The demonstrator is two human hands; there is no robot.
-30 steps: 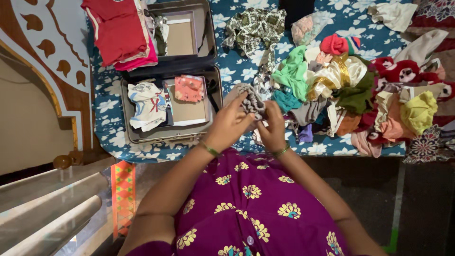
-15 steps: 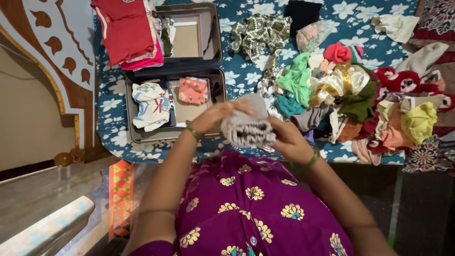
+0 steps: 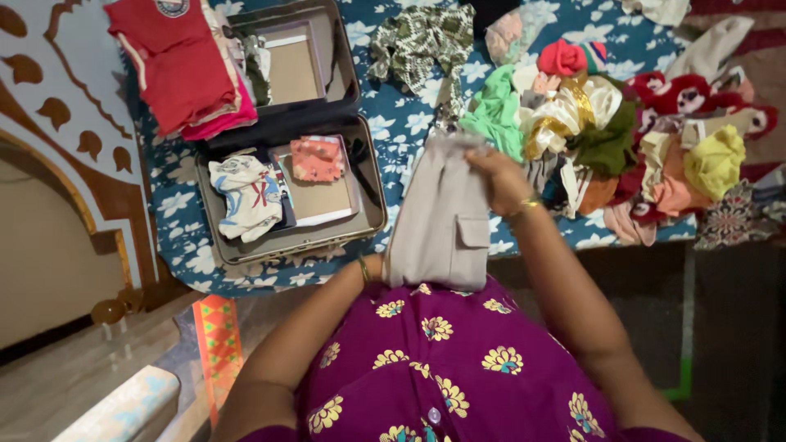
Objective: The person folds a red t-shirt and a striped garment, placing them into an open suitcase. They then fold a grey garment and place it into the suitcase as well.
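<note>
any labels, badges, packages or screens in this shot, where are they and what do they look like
No packages, signs or screens in view.
Round badge: on the red shirt draped over the open suitcase lid, top left; pale circle with a dark ring, cut off by the frame edge.
Printed picture: on the white folded top in the suitcase; red and blue marks.

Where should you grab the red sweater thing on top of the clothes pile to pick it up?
Pinch the red knit piece at its bunched top, coming straight down from above. It sits uppermost on the clothes pile, so nothing covers it, while other clothes crowd its sides.
</note>
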